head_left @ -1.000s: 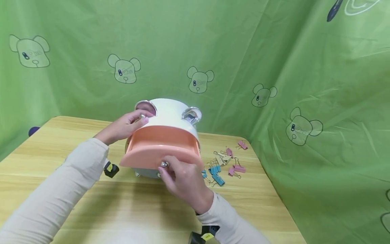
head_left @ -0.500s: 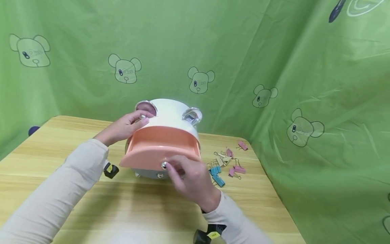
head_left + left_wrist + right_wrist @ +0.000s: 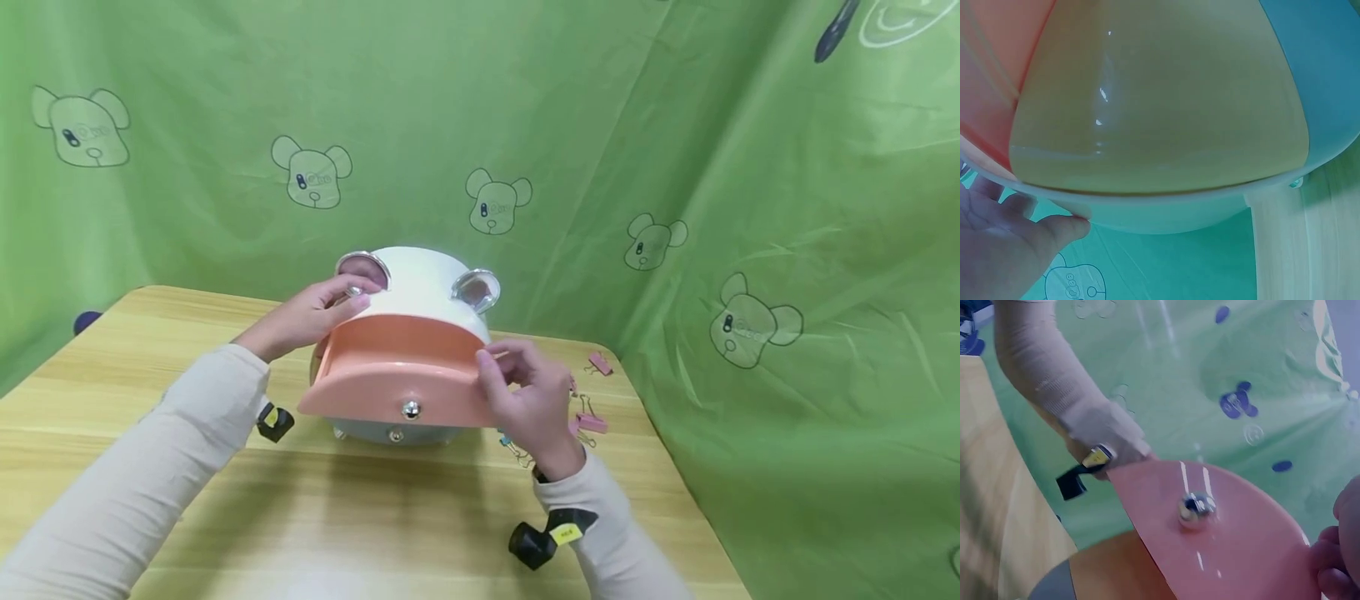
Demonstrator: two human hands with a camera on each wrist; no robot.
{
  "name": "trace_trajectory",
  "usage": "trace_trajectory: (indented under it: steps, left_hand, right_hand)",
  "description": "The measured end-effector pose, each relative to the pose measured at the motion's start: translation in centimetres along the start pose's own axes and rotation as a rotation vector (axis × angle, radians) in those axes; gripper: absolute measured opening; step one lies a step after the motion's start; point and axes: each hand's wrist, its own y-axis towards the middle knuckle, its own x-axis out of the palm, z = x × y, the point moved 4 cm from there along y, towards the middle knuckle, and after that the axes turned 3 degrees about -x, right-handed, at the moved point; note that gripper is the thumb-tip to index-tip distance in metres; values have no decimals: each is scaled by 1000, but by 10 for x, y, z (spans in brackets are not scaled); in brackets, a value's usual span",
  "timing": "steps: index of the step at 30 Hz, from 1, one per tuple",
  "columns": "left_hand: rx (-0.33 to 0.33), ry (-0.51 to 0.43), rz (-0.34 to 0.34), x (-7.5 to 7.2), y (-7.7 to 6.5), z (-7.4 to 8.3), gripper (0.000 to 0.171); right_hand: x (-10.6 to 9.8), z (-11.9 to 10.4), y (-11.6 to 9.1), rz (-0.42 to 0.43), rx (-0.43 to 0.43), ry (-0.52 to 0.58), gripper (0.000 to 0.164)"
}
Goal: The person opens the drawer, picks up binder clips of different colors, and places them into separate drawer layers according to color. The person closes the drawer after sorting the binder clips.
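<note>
A white rounded drawer box (image 3: 420,275) with silver-rimmed ears stands on the table. Its pink top drawer (image 3: 390,392) is pulled out, with a silver knob (image 3: 410,409) on its front. My left hand (image 3: 303,317) rests on the box's upper left beside the ear; in the left wrist view its thumb (image 3: 1069,228) lies straight along the rim. At the drawer's right end is my right hand (image 3: 528,396), fingers loosely bent, off the knob. The right wrist view shows its fingertips (image 3: 1329,565) by the pink drawer front's edge, with nothing seen between them.
Below the pink drawer is a grey-blue drawer (image 3: 367,432) with its own knob. Pink binder clips (image 3: 592,422) lie to the right of the box, and blue ones (image 3: 506,440) are partly hidden by my right hand. Green curtain (image 3: 405,100) surrounds the wooden table (image 3: 360,525).
My right hand has let go of the pink drawer's knob and moved right and up to the drawer's right end. The drawer stays out; my left hand keeps its place.
</note>
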Motion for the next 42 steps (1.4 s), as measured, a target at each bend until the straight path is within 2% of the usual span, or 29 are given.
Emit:
trace_trajectory:
  steps: [4, 10, 19, 25, 35, 42]
  left_hand:
    - [9, -9, 2, 2, 2, -1, 42]
    - [16, -10, 11, 3, 3, -1, 41]
    - [18, -21, 10, 5, 2, 0, 40]
    - [18, -8, 19, 4, 3, -2, 40]
    - [14, 0, 38, 1, -1, -4, 41]
    - [-9, 2, 26, 3, -3, -2, 42]
  right_hand:
    - [-9, 17, -4, 32, 114, 0, 6]
    - [-20, 53, -10, 66, 270, -71, 6]
    - [-43, 121, -29, 56, 475, -287, 10]
    - [-58, 154, -37, 36, 598, -375, 12]
    - [-68, 201, -60, -126, 864, -428, 26]
    - [-86, 234, -86, -265, 921, -467, 39]
